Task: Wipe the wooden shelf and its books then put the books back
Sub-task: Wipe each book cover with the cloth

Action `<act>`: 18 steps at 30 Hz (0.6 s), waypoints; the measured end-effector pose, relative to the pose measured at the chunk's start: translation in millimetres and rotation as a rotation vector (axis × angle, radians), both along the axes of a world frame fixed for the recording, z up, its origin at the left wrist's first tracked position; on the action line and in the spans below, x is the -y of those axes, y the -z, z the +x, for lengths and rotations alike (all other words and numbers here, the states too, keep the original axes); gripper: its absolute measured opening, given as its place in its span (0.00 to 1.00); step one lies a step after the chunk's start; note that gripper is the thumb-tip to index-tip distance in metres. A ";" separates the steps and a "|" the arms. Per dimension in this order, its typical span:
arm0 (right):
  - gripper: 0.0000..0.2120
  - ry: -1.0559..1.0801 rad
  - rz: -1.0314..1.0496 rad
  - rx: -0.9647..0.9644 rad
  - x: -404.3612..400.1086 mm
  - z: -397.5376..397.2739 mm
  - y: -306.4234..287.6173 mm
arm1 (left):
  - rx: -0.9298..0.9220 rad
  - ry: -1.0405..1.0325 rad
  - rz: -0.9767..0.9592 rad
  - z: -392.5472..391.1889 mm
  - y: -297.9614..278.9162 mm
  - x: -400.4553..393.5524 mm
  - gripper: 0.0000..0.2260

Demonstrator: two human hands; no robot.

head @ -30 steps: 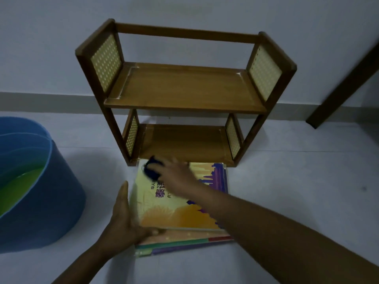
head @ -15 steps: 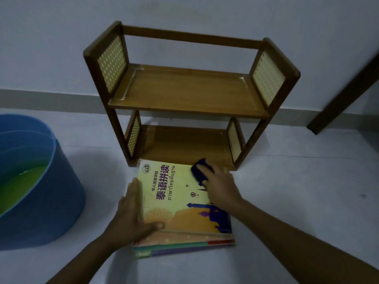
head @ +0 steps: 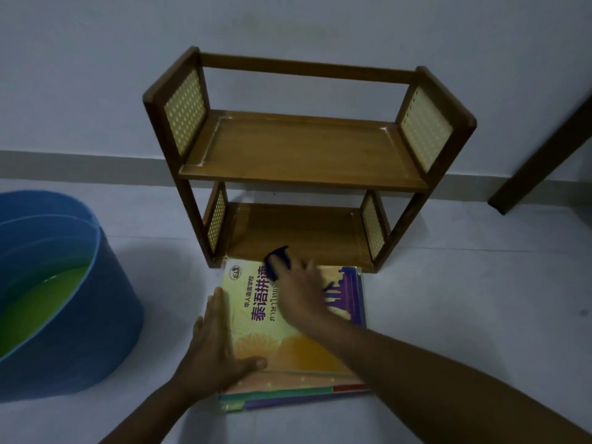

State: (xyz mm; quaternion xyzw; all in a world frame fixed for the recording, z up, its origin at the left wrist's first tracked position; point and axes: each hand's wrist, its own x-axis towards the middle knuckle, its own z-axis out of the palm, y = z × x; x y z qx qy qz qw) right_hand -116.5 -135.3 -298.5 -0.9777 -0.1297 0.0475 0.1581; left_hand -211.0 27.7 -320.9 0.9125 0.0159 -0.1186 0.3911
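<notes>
A two-tier wooden shelf (head: 301, 149) with woven side panels stands on the floor against the wall, both tiers bare. Right in front of it lies a stack of books; the top book (head: 256, 315) has a yellow cover with purple print. My left hand (head: 214, 350) lies flat on the stack's left edge, thumb on the cover. My right hand (head: 301, 296) presses a dark blue cloth (head: 278, 259) onto the cover's far middle, near the shelf's base. The lower books (head: 288, 397) show only as coloured edges.
A blue tub (head: 80, 331) holding greenish liquid stands on the floor at the left, close to the books. A dark wooden leg (head: 541, 149) slants down at the right by the wall. Pale floor lies to the right of the books.
My right hand swept the cloth across the cover from the far left to the far right, then back toward the middle. My left hand stayed on the stack's left edge.
</notes>
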 end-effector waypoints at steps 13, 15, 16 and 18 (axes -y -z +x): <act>0.30 -0.049 -0.053 0.006 54.3 -30.4 9.6 | -0.052 0.032 0.142 1.9 17.1 -5.5 0.68; 0.31 -0.316 -0.025 0.009 52.8 -72.3 11.2 | -0.039 0.048 0.183 1.0 21.1 -3.8 0.68; 0.30 -0.419 -0.034 0.013 55.4 -80.4 13.5 | -0.033 0.056 0.202 4.5 21.3 -3.5 0.67; 0.27 -0.409 -0.066 0.020 73.1 -69.2 15.1 | -0.033 0.060 0.254 5.4 20.6 -5.1 0.66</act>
